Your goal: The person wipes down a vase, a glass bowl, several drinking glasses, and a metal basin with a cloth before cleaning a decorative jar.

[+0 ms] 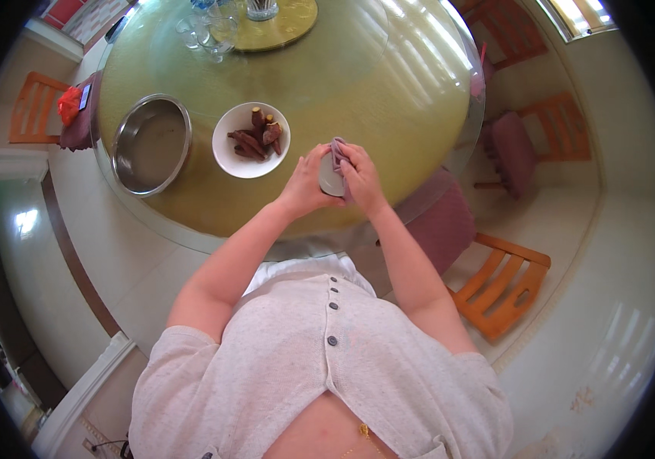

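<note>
Over the near edge of the round table, my left hand grips a small whitish bowl by its side. My right hand is closed on a mauve cloth and presses it against the bowl's rim. Part of the bowl is hidden by the fingers and the cloth. Just left of my hands stands a white bowl that holds several reddish-brown sweet potatoes, some with pale cut ends. Further left is a steel basin with cloudy water in it.
Several clear glasses stand at the far left, beside a yellow turntable with a container of utensils. Wooden chairs with mauve seat covers surround the table. A red bag and a phone lie on the left chair.
</note>
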`<control>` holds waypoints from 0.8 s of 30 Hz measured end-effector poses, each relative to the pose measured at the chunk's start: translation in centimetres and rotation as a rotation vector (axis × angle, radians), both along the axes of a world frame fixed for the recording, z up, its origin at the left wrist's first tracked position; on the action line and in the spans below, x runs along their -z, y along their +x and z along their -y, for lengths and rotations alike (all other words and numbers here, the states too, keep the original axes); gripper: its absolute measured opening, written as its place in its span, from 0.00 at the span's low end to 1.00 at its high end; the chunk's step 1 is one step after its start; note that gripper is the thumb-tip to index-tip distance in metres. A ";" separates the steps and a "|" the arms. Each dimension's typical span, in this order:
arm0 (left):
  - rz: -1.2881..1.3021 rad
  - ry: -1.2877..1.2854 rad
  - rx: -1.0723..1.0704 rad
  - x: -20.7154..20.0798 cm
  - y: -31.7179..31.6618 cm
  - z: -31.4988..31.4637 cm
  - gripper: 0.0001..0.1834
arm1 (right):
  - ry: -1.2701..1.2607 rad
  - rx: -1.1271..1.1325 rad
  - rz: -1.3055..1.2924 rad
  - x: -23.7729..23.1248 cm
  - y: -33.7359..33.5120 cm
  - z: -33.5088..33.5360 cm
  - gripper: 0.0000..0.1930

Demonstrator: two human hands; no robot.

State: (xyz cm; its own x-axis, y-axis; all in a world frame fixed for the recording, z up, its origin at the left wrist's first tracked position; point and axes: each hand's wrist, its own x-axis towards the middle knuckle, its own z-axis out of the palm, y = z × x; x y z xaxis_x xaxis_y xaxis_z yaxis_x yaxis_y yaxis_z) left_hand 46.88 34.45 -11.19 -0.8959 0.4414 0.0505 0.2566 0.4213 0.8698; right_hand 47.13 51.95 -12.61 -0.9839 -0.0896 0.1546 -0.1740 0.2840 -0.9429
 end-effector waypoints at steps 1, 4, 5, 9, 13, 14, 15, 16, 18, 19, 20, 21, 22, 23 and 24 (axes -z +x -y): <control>0.046 0.001 0.040 0.0 -0.2 0.2 0.60 | -0.064 -0.093 0.071 -0.1 -0.9 0.0 0.17; 0.056 0.015 0.150 0.7 -2.0 1.3 0.59 | -0.454 -0.073 0.417 0.1 -2.7 0.1 0.16; 0.055 0.015 0.143 0.8 -2.1 1.4 0.59 | -0.452 -0.079 0.418 0.3 -2.7 0.4 0.16; 0.063 0.094 0.002 1.7 -0.7 1.3 0.60 | -0.442 0.081 0.252 1.4 -1.6 1.1 0.16; 0.064 0.040 -0.142 2.2 0.5 1.0 0.61 | -0.457 0.158 0.183 1.8 -1.0 1.0 0.17; 0.063 0.040 -0.140 2.4 0.7 0.9 0.61 | -0.458 0.159 0.181 1.7 -0.9 1.0 0.17; 0.037 0.032 -0.139 2.7 0.9 0.9 0.59 | -0.401 0.191 0.141 1.6 -0.8 1.1 0.17; 0.010 0.025 -0.137 2.9 1.1 0.7 0.57 | -0.344 0.223 0.100 1.5 -0.6 1.2 0.17; 0.046 0.114 -0.124 3.0 1.4 0.4 0.56 | -0.329 0.267 0.104 1.2 0.0 1.6 0.18; 0.081 0.205 -0.115 3.0 1.5 0.1 0.54 | -0.314 0.307 0.107 1.1 0.4 1.7 0.18; 0.083 0.205 -0.113 3.2 1.4 -0.2 0.54 | -0.313 0.309 0.108 1.3 0.8 1.9 0.18; 0.136 0.242 -0.147 3.3 1.1 -0.6 0.53 | -0.293 0.323 0.079 1.4 1.3 2.2 0.19; 0.190 0.280 -0.181 3.5 0.8 -0.9 0.53 | -0.273 0.337 0.051 1.6 1.7 2.2 0.20; 0.193 0.279 -0.181 3.5 0.6 -0.9 0.53 | -0.273 0.338 0.054 1.6 2.1 2.1 0.20; 0.198 0.279 -0.159 3.6 0.3 -0.7 0.53 | -0.229 0.324 0.039 1.6 2.5 2.0 0.20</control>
